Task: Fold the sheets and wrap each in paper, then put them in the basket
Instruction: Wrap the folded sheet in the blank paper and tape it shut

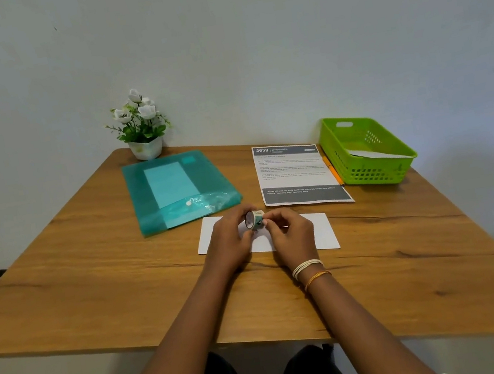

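Note:
A small roll of patterned tape is held above a white folded paper lying flat in the middle of the wooden table. My left hand grips the roll from the left. My right hand pinches at the roll's right edge. The green plastic basket stands at the back right with a white wrapped sheet inside it.
A teal plastic envelope folder lies at the back left, a potted white flower behind it by the wall. A printed instruction sheet lies beside the basket with an orange pen along its right edge.

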A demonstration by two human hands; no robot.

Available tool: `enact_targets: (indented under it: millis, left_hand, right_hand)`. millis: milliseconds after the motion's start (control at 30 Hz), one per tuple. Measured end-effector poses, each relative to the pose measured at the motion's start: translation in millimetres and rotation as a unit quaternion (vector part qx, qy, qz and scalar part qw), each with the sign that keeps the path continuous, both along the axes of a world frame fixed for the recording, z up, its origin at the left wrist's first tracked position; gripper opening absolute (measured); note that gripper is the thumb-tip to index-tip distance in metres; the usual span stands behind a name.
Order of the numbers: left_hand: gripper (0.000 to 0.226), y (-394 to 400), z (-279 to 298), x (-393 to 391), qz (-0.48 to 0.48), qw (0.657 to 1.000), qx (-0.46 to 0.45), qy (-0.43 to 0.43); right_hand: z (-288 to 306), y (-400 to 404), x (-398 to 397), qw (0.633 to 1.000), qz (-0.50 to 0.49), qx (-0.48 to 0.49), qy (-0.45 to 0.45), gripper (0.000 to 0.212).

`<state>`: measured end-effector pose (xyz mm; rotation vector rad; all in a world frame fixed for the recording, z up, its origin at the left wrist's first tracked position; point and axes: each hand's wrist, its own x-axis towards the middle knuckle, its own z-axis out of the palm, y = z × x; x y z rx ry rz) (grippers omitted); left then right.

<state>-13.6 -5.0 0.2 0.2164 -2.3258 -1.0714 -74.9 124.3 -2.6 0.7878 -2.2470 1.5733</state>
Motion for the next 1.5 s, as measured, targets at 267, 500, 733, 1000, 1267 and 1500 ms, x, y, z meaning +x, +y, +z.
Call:
enact_targets:
  millis: [267, 500, 733, 1000, 1267, 1500]
  left_hand:
    - [0.041, 1, -2, -4, 0.031, 0.999, -0.016, -0.015]
    - [0.050, 2, -4, -7, 0.064, 0.990, -0.103, -0.078]
    - [0.048, 7, -2, -12, 0.087, 0.977, -0.177, -0.086]
    - [0.042, 11, 20, -44, 0.107, 0.959, -0.241, -0.101]
    - [0.055, 16, 8, -56, 0.159, 0.945, -0.234, -0.161]
    - [0.052, 59, -10, -47, -0.037, 0.958, -0.243, -0.150]
  right_hand:
    - [4, 2, 3, 0.998, 0.016, -0.046, 0.040, 0.011]
    - [11, 27, -19, 0.982, -0.062, -0.145, -0.103, 0.013]
    - [3, 84, -61, 0.990, -0.121, 0.028, -0.063, 0.008]
    - [-8, 84, -72, 0.984, -0.119, -0.007, -0.129, 0.012]
    - [-9, 83, -73, 0.979, -0.133, -0.008, -0.152, 0.011]
    - [-10, 86, -74, 0.974, -0.152, -0.044, -0.160, 0.008]
